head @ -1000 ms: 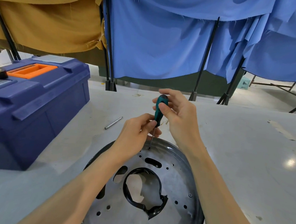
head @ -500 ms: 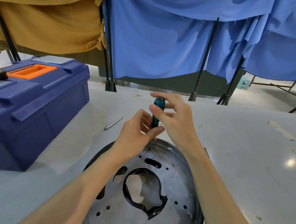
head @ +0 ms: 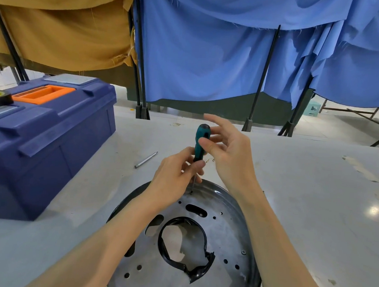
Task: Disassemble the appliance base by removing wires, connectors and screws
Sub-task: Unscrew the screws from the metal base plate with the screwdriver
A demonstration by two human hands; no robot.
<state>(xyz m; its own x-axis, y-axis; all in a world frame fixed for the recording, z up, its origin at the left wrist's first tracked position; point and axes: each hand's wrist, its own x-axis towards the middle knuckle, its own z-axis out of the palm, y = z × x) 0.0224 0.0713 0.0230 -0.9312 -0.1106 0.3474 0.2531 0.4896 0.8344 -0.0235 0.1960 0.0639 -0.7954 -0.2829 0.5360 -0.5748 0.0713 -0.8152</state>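
Base [head: 227,232] lies flat on the table [head: 313,206], directly below both hands, its far rim just under the fingertips. It is a stamped metal disc with many small holes, a large centre opening ringed by a black band [head: 186,249], and a raised rim. It looks stiff and fairly light, so it may slide or spin on the smooth table when torque is applied; the cut edges and torn band could be sharp. Hold it by the rim or press down on the flat face.

Screwdriver [head: 201,142] stands nearly upright, tip in a hole near the far rim. Whether a screw sits there cannot be told. Left hand [head: 177,176] pinches the thin shaft and lower handle between thumb and fingers, steadying it. Right hand [head: 225,154] is loosely open: thumb and some fingers touch the handle, the other fingers spread clear, likely between turns.

Toolbox [head: 47,134] stands left of the left hand, well apart. A loose bit [head: 145,160] lies beyond the left fingers. Right of the right hand the table is open.
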